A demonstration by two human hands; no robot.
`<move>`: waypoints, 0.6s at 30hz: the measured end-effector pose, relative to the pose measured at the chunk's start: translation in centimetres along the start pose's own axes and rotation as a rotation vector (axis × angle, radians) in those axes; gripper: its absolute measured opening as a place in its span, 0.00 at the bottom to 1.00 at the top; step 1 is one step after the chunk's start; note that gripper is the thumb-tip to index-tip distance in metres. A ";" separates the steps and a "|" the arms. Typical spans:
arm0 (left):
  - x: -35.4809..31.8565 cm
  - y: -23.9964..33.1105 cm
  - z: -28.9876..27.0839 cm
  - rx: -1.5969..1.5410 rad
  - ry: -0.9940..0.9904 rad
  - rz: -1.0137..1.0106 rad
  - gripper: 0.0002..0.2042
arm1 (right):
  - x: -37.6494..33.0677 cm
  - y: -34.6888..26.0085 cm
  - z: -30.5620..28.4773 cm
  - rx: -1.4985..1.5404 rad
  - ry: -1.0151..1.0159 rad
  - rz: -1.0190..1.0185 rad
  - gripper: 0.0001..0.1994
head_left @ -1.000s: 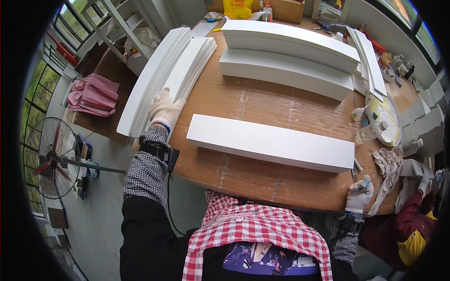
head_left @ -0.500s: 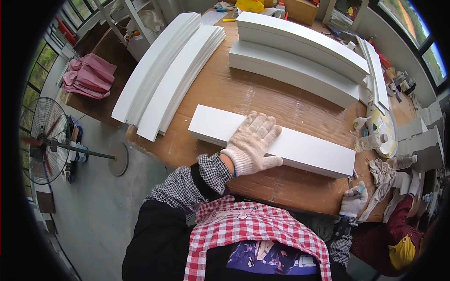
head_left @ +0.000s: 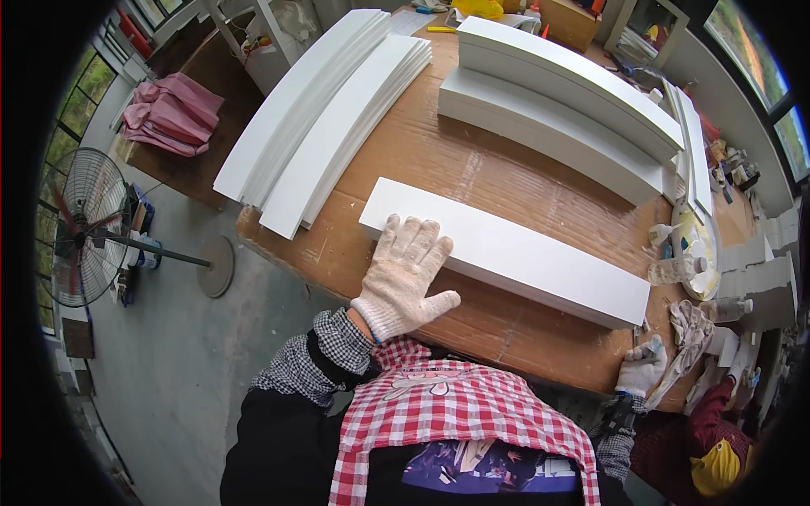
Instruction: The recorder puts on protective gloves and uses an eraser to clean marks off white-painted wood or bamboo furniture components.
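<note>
Two piles of long, thin white boards [head_left: 342,139] lie at the left, their layered edges slightly staggered. The left hand [head_left: 405,282], in a cream knit glove (fuzzy, a little soiled), is spread flat and grasps nothing, its fingertips over the left end of the near white stack [head_left: 515,253]. That stack, smooth, matte and straight-sided, lies slantwise on brown, creased cardboard [head_left: 489,179]. Rightmost, the gloved right hand [head_left: 643,367] has curled fingers; whether it grips anything I cannot tell.

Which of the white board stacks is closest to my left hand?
The front stack, lying crosswise near you: your left hand overlaps its left part. The left-side stacks, back stacks and far-right boards lie farther off.
</note>
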State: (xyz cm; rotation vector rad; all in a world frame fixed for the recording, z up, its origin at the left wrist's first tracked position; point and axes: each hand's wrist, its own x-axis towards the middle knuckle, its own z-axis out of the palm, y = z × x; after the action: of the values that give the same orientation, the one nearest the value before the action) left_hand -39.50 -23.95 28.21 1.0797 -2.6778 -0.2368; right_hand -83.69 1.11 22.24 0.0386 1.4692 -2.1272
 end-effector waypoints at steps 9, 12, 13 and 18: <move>4.2 0.0 1.5 0.193 0.063 -0.184 0.41 | -4.1 -0.7 7.3 0.084 -0.463 -0.260 0.16; 4.5 4.4 -0.1 -0.299 -0.205 0.396 0.35 | -5.7 0.3 12.2 0.174 -0.715 -0.112 0.22; 4.4 5.1 -0.9 -0.611 -0.293 0.425 0.30 | -7.2 1.0 14.9 0.205 -0.866 -0.029 0.23; 2.1 4.1 -1.4 -1.376 -0.049 -0.079 0.35 | -12.5 4.7 23.2 -0.072 -1.201 0.419 0.29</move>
State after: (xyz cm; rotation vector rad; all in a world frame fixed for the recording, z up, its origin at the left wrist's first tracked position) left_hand -43.31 -22.55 30.86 0.6344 -1.7088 -1.7412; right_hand -64.55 -15.10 31.54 -0.7502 0.6931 -1.2834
